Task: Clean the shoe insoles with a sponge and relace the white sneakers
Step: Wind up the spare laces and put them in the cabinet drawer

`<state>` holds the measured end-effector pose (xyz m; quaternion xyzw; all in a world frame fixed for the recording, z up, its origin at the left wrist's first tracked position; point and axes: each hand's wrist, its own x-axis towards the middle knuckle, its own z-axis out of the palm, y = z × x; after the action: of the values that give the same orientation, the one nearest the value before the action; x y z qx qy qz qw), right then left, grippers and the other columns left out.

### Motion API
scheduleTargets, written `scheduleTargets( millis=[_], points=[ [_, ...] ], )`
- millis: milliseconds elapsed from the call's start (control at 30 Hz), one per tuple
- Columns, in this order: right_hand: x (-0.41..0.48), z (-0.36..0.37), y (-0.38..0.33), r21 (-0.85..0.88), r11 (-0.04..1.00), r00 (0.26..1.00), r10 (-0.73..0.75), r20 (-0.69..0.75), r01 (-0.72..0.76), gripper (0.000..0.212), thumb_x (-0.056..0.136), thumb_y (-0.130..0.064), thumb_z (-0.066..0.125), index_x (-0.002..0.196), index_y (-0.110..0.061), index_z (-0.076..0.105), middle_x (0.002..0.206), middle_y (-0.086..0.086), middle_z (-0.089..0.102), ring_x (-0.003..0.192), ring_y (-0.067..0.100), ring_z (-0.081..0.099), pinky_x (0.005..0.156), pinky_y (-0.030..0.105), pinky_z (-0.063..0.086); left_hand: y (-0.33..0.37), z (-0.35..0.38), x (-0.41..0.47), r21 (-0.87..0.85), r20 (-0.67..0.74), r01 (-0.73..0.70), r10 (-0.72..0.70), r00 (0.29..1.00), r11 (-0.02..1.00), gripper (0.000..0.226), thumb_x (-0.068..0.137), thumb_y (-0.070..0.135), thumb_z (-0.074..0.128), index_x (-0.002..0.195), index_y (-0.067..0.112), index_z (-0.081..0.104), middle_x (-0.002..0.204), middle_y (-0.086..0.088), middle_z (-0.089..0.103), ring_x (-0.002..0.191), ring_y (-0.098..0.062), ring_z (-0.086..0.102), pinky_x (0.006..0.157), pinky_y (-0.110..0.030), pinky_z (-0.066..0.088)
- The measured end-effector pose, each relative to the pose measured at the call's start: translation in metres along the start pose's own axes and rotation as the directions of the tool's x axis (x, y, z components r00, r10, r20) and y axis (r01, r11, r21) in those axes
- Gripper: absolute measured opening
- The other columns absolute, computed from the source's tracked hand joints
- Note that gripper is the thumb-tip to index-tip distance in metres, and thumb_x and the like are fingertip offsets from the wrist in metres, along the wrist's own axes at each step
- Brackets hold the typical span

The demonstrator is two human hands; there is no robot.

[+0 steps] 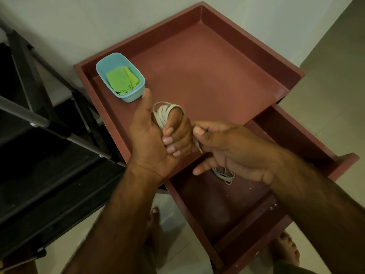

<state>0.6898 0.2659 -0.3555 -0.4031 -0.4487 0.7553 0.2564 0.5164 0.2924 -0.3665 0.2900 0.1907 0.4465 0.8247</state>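
A white shoelace [165,113] is coiled in several loops around the curled fingers of my left hand [158,139], which grips the bundle above the front of the red table. My right hand [227,149] pinches the lace's free end with its tip [198,145] between thumb and forefinger, right beside the left fist. A second white lace [225,175] lies loosely coiled inside the open drawer [197,212], partly hidden under my right hand. A light blue tub [134,93] holding a folded green cloth or sponge [121,81] stands at the table's left. No sneakers or insoles are in view.
The red table top [197,66] has a raised rim all round. Its drawer is pulled out toward me. A black metal shoe rack [39,135] stands at the left, close to the table. My bare feet [286,248] are on the tiled floor below.
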Motion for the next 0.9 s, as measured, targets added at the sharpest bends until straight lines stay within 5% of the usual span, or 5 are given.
scheduleTargets(
  millis=[167, 367, 567, 767, 900],
  points=[
    [0.006, 0.008, 0.004, -0.200, 0.979, 0.980, -0.061, -0.190, 0.022, 0.033, 0.110, -0.023, 0.045, 0.115, 0.001, 0.067, 0.114, 0.030, 0.067, 0.111, 0.039, 0.068, 0.080, 0.040, 0.060, -0.005, -0.004, 0.000, -0.061, -0.021, 0.085, -0.087, 0.996, 0.994, 0.071, 0.102, 0.049, 0.017, 0.047, 0.015, 0.045, 0.037, 0.002, 0.031, 0.030, -0.014, 0.015, 0.036, -0.022, 0.011],
    [-0.025, 0.004, 0.007, -0.241, 0.968, 0.959, -0.128, -0.252, 0.066, 0.016, 0.104, -0.013, 0.056, 0.109, -0.006, 0.069, 0.102, 0.015, 0.075, 0.097, 0.021, 0.075, 0.072, 0.033, 0.061, -0.005, 0.014, -0.003, -0.042, 0.108, 0.284, -0.278, 0.954, 0.958, 0.058, 0.100, 0.037, 0.022, 0.046, 0.016, 0.030, 0.037, -0.002, 0.019, 0.025, -0.018, 0.036, 0.033, -0.017, 0.018],
    [-0.063, -0.001, 0.027, -0.536, 0.842, 0.868, -0.225, -0.443, -0.055, 0.020, 0.104, -0.031, 0.045, 0.096, -0.025, 0.063, 0.093, 0.001, 0.073, 0.088, 0.020, 0.070, 0.084, 0.053, 0.057, -0.048, 0.057, 0.003, 0.078, -0.130, 0.270, -0.259, 0.957, 0.960, 0.066, 0.103, 0.036, 0.024, 0.041, 0.017, 0.037, 0.036, 0.000, 0.021, 0.027, -0.019, 0.036, 0.036, -0.024, 0.042],
    [-0.089, -0.007, 0.025, -0.027, 1.000, 0.778, -0.016, -0.628, -0.001, 0.031, 0.099, -0.015, 0.039, 0.090, 0.001, 0.063, 0.065, 0.004, 0.064, 0.055, 0.010, 0.055, 0.059, 0.028, 0.050, -0.092, 0.088, 0.010, -0.067, -0.230, 0.269, -0.277, 0.933, 0.961, 0.067, 0.101, 0.039, 0.031, 0.039, 0.018, 0.040, 0.034, 0.001, 0.025, 0.031, -0.019, 0.042, 0.039, -0.028, 0.046],
    [-0.098, -0.021, 0.035, -0.111, 0.993, 0.744, -0.039, -0.667, -0.047, 0.030, 0.101, -0.017, 0.036, 0.103, -0.002, 0.062, 0.077, 0.003, 0.065, 0.063, 0.005, 0.058, 0.058, 0.022, 0.052, -0.111, 0.097, 0.021, 0.002, -0.352, 0.298, -0.278, 0.894, 0.955, 0.066, 0.103, 0.039, 0.033, 0.041, 0.018, 0.038, 0.035, 0.002, 0.026, 0.029, -0.017, 0.039, 0.037, -0.025, 0.041]
  ],
)
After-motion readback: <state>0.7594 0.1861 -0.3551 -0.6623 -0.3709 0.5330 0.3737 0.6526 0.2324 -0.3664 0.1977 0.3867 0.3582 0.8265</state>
